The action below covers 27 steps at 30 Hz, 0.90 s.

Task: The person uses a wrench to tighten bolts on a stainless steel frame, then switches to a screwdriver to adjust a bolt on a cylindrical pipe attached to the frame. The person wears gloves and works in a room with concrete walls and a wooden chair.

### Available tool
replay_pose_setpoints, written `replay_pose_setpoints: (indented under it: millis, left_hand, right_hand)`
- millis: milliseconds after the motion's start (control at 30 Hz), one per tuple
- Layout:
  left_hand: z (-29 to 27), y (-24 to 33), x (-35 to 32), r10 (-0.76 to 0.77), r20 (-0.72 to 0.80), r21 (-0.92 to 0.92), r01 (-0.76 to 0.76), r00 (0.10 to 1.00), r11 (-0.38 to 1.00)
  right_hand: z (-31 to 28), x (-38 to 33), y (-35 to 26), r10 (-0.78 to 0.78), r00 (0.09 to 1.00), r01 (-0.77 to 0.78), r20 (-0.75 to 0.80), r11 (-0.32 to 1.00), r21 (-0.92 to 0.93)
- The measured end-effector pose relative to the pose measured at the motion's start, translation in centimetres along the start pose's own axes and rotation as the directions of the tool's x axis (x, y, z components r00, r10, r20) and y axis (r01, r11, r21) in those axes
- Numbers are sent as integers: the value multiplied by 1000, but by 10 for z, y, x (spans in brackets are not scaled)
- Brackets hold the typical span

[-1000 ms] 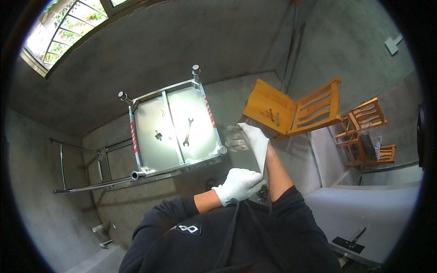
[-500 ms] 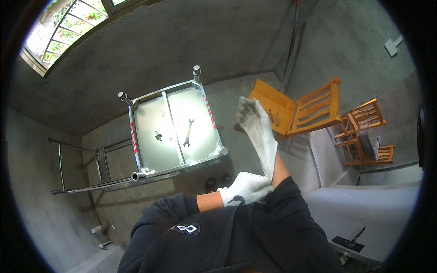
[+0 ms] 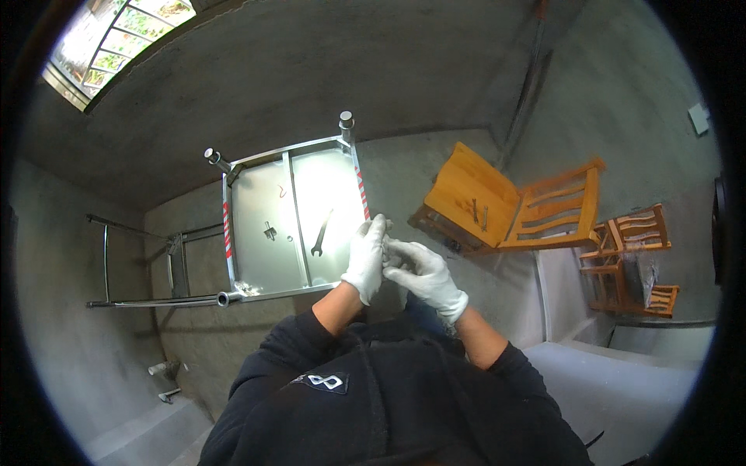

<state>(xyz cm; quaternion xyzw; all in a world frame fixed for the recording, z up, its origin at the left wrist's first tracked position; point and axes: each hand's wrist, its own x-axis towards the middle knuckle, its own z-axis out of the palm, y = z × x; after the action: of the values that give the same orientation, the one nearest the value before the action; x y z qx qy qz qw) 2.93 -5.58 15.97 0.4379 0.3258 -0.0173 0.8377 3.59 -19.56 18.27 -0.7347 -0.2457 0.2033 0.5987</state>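
Observation:
My left hand (image 3: pixel 365 262) and right hand (image 3: pixel 427 281), both in white knit gloves, meet in front of my chest. The right thumb and fingers close against the inner side of the left hand. Whether they pinch glove cloth or a small thing is hidden, and the left fingers show only from the side. Just beyond the left hand is an upturned metal-framed table (image 3: pixel 256 268) with short round legs and red-white striped edges. On its pale underside lie an open-ended wrench (image 3: pixel 319 239), a small dark metal part (image 3: pixel 270 231), a small ring (image 3: pixel 290 238) and a reddish curved bit (image 3: pixel 281 191).
To the right stands a wooden chair (image 3: pixel 466 182) with two small wrench-like tools (image 3: pixel 479 213) on its seat. More wooden chairs (image 3: pixel 633 233) are stacked farther right. At the left is a metal tube frame (image 3: pixel 106 260), with a white pipe stub (image 3: pixel 162 368) low by the wall.
My left hand has let go of the right glove's cuff and moved up and left. The right hand has come down and in to meet it, its glove now fitted over the fingers.

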Motion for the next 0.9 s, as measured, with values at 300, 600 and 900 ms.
replay_pose_setpoints:
  millis: [300, 600, 900]
  left_hand:
    - [72, -23, 68, 331, 155, 397, -365, 931, 842]
    - [-111, -52, 149, 592, -275, 950, 309, 758, 46]
    - [-119, -68, 164, 590, -355, 856, 506, 725, -106]
  right_hand:
    - [-106, 63, 52, 65, 993, -50, -102, 988, 147]
    - [-304, 152, 93, 310, 856, -23, -414, 823, 567]
    - [-314, 206, 140, 577, 772, -234, -268, 650, 723]
